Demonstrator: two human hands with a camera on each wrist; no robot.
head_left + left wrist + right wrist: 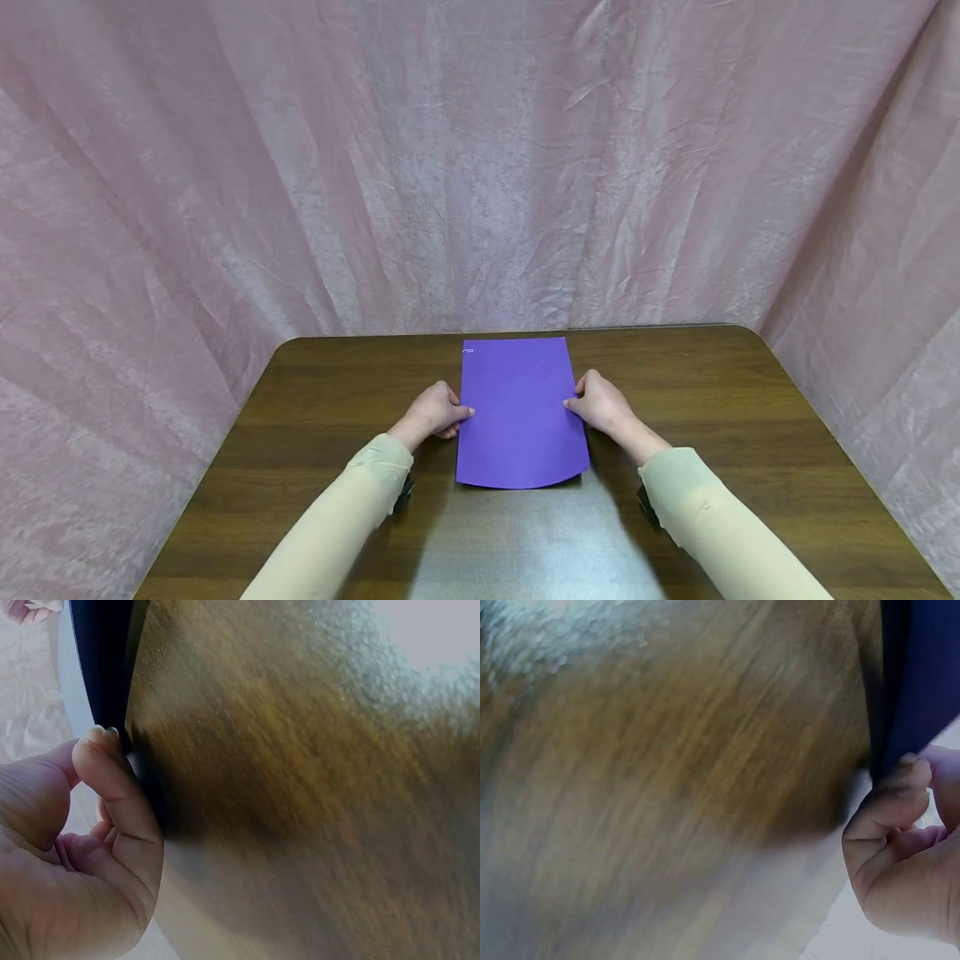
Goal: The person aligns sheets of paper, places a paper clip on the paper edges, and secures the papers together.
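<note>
A purple sheet of paper (517, 408) is held at its two long sides, its near edge bowed and a shadow showing beneath it. My left hand (437, 410) pinches the left edge, thumb on top and fingers below. On the opposite edge my right hand (596, 402) pinches in the same way, a little farther up. A small white clip-like shape (468, 351) shows at the sheet's far left corner. In the left wrist view, the paper's dark underside (101, 660) meets the fingertips; the right wrist view shows the underside (919, 667) too.
The brown wood-grain table (337, 392) has rounded far corners and a bright glare near the front. Pink velvet curtains (480, 167) hang right behind its far edge and along both sides. Light green sleeves (337, 517) cover both forearms.
</note>
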